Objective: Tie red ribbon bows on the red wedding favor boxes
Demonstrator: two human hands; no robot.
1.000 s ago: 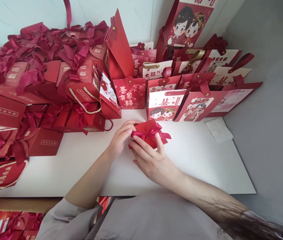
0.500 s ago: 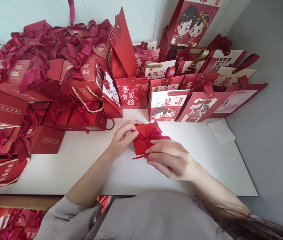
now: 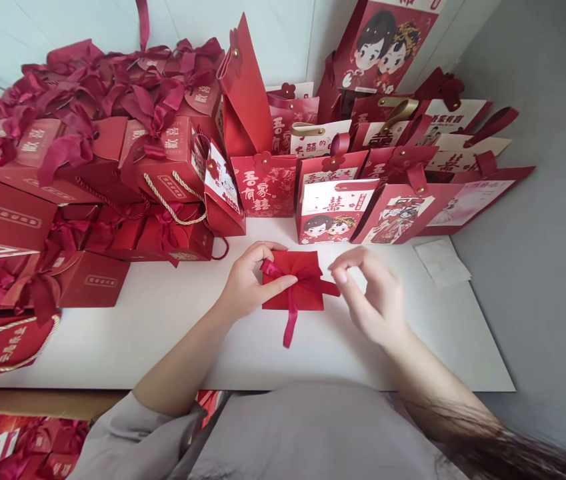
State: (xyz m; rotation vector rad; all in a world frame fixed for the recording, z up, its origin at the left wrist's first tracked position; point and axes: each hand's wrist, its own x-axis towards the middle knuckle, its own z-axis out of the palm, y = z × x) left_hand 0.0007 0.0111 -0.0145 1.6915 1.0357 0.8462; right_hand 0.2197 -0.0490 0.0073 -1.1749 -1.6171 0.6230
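A small red gift box [image 3: 307, 299] sits at the middle of the white table, in front of the paper bags. Around it runs a dark-red satin ribbon [image 3: 290, 323], one tail hanging over the near edge and another sticking out to the right. My left hand [image 3: 250, 280] grips the box from the left, its thumb pressed on the ribbon at the centre of the top; the fingers behind are partly hidden. Right of the box, my right hand [image 3: 375, 293] is raised and slightly blurred, thumb and fingertips curled together near the ribbon's right tail, with nothing visible in them.
Ribboned red gift boxes [image 3: 97, 160] are piled along the left. Red and white wedding gift bags [image 3: 337, 212] stand in rows at the back. A white paper [image 3: 443, 261] lies by the grey wall [image 3: 537, 267] on the right. More red boxes [image 3: 27, 447] show below the table.
My right hand has come off the ribbon and moved right. My left thumb has shifted onto the ribbon's centre. The box has turned slightly, and a ribbon tail now hangs toward me.
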